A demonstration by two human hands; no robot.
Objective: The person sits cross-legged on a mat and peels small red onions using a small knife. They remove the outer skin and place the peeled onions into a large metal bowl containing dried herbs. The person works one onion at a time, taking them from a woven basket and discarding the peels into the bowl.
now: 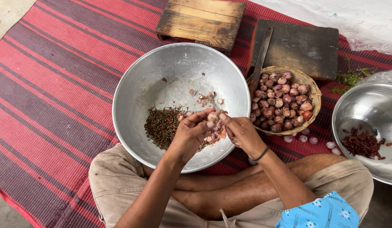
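Small pale-pink shallot bulb sits pinched between the fingertips of both hands, left hand and right hand closed together on it, above the large round aluminium basin. Judged light, firm, with slippery papery skin; best gripped at the ends. Dark dried trimmings lie just left of the hands; woven basket of unpeeled shallots sits close right, limiting room there.

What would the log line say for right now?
left hand + right hand: pinching small pinkish shallot | over big round metal bowl | woven basket beside
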